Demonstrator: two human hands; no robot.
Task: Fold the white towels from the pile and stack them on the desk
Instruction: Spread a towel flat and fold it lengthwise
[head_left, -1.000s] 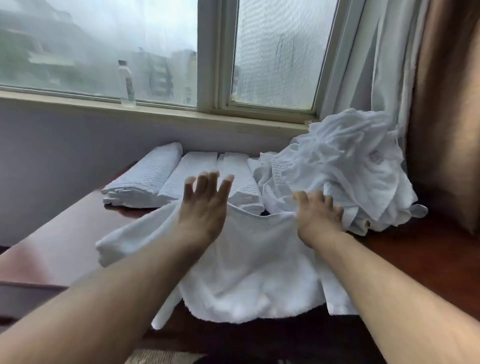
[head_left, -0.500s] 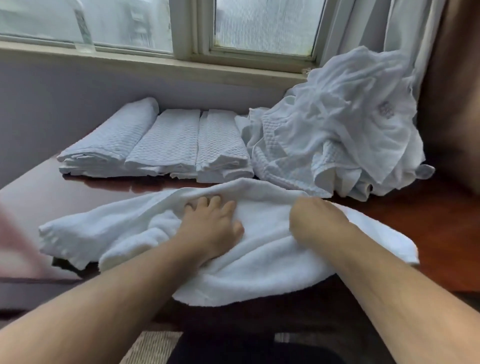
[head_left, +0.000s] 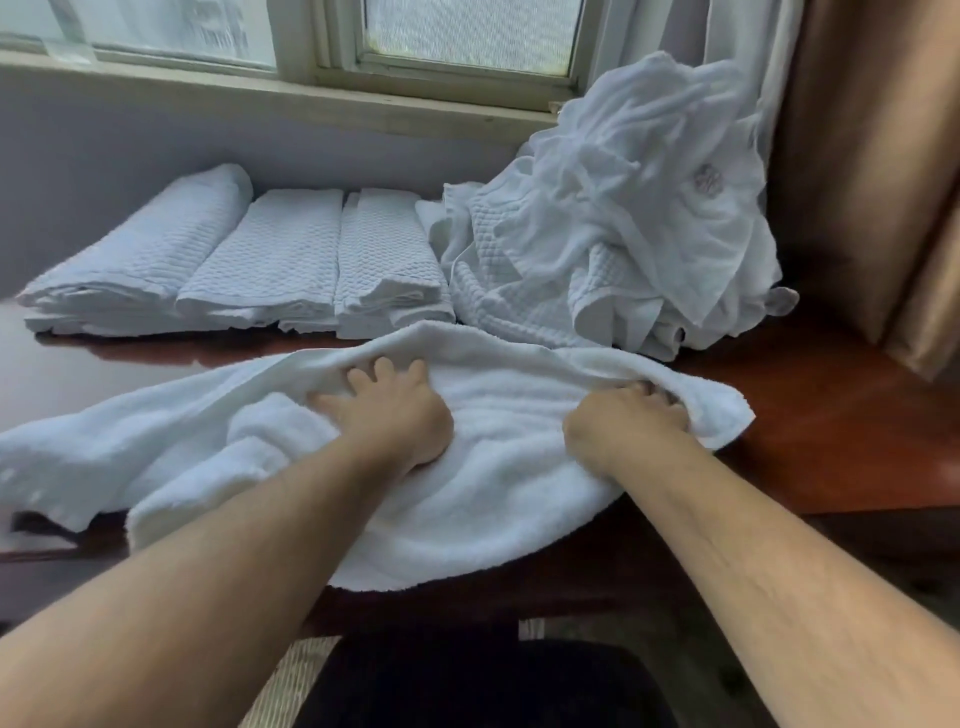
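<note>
On the near edge of the tabletop (head_left: 831, 415), one white terry towel (head_left: 498, 467) lies spread and rumpled, its front hem hanging over the edge. The left hand (head_left: 395, 415) rests on the towel near its middle, fingers curled into the raised far fold and gripping it. The right hand (head_left: 631, 415) pinches the same fold further right, fingertips tucked under the cloth. Judged step: forming the first fold of this towel. The next move calls for both hands to carry the gripped edge evenly toward the near hem and align the corners, which are not yet squared. The towel's long axis runs left to right across the view. Behind it, three folded towels (head_left: 291, 260) sit side by side, long axes pointing toward the window. The unfolded pile (head_left: 623, 223) stands at right rear, touching the nearest folded towel.
</note>
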